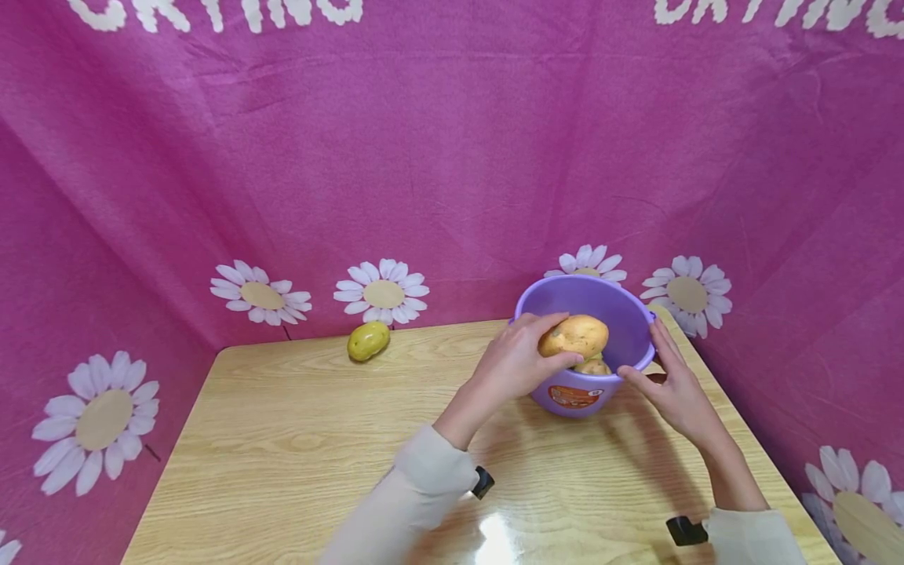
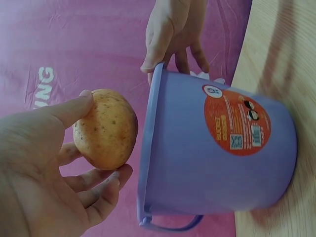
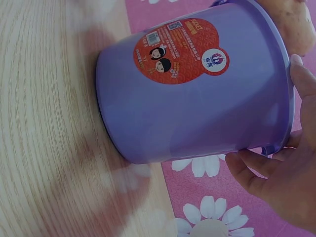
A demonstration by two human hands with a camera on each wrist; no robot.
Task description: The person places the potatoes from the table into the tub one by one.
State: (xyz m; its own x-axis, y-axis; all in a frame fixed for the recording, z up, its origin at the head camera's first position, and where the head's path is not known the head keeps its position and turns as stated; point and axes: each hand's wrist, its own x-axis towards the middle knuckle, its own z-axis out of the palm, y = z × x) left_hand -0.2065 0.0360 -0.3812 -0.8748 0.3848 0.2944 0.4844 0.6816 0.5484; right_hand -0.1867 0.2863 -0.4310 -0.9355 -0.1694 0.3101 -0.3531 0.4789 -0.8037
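Observation:
A purple bucket with a red-orange label stands upright on the right part of the table. Just over its mouth my left hand holds a potato, with the thumb on one side and the fingers on the other. Below that, inside the bucket, another potato shows partly; the rest of the inside is hidden. My right hand grips the bucket at its right side, thumb at the rim and fingers along the outer wall, as the right wrist view also shows.
A yellow-green oval fruit or vegetable lies near the table's back edge, left of the bucket. The wooden table is bordered by a pink cloth with daisies. The bucket's handle hangs at its side.

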